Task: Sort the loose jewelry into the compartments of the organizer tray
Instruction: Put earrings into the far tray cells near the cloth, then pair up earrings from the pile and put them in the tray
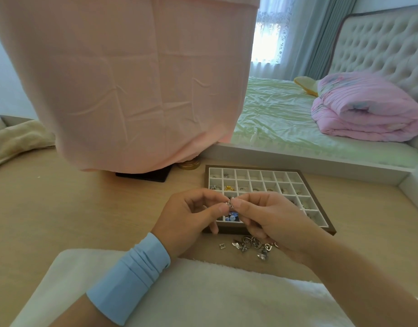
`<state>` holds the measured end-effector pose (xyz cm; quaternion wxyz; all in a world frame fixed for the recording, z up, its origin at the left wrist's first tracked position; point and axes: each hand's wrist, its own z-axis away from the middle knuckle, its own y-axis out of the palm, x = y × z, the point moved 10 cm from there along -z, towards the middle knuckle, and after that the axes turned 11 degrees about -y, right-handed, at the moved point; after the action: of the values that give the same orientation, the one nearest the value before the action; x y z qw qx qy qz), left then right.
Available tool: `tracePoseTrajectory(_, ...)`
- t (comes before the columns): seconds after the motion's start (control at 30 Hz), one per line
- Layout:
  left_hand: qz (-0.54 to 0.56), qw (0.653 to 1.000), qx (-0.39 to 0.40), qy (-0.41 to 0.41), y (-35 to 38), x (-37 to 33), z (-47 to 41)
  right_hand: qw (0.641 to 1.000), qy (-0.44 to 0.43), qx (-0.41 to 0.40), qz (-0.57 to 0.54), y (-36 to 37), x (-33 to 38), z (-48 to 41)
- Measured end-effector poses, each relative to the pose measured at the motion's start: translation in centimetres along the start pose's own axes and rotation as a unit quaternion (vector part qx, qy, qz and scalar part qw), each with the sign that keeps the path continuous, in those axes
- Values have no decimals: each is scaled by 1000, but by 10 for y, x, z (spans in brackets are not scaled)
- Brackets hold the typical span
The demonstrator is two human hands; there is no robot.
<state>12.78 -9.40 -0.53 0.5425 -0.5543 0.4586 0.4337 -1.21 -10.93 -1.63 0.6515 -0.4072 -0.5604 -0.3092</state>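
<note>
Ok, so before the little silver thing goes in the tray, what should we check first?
1. Small silver piece pinched by both hands, left hand and right hand: ok.
2. Piece untangled and single: cannot tell, too small.
3. Organizer tray flat on the desk, within reach: ok.
4. Free compartments: ok, the far row looks mostly empty.
5. Loose jewelry pile still to sort: not ok, several pieces lie outside the tray.
</note>
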Motion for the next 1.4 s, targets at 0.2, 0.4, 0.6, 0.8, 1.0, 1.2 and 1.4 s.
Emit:
tracePoseTrajectory(0.2, -26, 1000, -14, 0, 0, 2, -2, 991, -85, -55, 92, -7, 7, -5)
tracePoseTrajectory(0.4, -62, 998, -24, 21, 5, -5, -20, 962, -188, -133, 145, -26, 32, -13)
tracePoseTrajectory(0.6, -209, 976, -47, 31, -8, -22, -79, 933, -174, -146, 281, -66, 47, -58)
tracePoseTrajectory(0.8, -330, 943, -52, 6, -8, 0, -132, 898, -95, -38, 428, -90, 38, -110)
tracePoseTrajectory(1.0, -398, 917, -20, 15, 4, 25, -141, 836, -86, 62, 539, -82, 25, -139)
tracePoseTrajectory(1.2, -381, 924, -22, 9, 1, 30, -143, 809, -113, 115, 565, -56, 28, -154)
tracePoseTrajectory(1.4, -377, 926, -21, 10, -2, 29, -144, 730, -76, 194, 651, -30, 26, -163)
